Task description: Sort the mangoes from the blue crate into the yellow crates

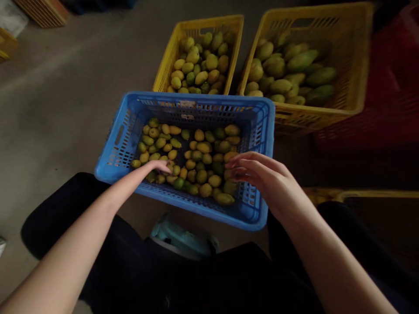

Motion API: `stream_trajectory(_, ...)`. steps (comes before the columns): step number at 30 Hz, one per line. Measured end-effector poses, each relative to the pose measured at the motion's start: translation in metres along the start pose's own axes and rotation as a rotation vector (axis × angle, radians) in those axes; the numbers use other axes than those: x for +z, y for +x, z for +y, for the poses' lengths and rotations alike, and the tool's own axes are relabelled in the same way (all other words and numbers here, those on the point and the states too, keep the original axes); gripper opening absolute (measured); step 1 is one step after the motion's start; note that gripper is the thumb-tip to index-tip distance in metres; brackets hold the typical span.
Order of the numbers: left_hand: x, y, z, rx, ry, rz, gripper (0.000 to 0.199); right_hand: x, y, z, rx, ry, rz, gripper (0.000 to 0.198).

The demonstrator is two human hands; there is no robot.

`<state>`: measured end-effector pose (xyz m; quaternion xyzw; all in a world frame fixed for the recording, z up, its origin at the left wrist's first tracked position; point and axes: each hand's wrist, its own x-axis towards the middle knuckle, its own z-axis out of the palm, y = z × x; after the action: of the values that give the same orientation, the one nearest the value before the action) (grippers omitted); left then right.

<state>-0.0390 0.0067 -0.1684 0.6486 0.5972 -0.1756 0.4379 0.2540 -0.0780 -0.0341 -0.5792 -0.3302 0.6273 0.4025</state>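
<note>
A blue plastic crate stands in front of me with a layer of small yellow-green oval fruits on its bottom. My left hand reaches in over the near left part, its fingers apart and touching the fruits; the fingertips are partly hidden. Over the right side of the layer hangs my right hand, fingers stretched and slightly curved, near the fruits by the crate's right wall. I see nothing held in it. A dark gap in the layer lies between the two hands, toward the far wall.
Behind the blue crate stand a yellow crate of similar fruits and another yellow crate with larger green ones. Red crates are at the right. A pale teal object, perhaps a stool, is below me on the concrete floor.
</note>
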Motion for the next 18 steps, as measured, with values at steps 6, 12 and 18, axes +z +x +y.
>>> stream_trajectory(6, -0.049, -0.069, 0.090, 0.477, 0.132, 0.089, 0.071, 0.025, 0.013, 0.021, 0.321, 0.248, 0.023, 0.019)
stream_trajectory(12, -0.061, -0.093, 0.090, 0.580, 0.024, 0.274, 0.048, 0.035, 0.007, 0.009, 0.437, 0.527, 0.056, 0.018)
stream_trajectory(18, 0.009, -0.005, 0.001, 0.048, 0.041, 0.073, 0.020, 0.024, 0.007, 0.002, 0.483, 0.575, 0.226, 0.012)
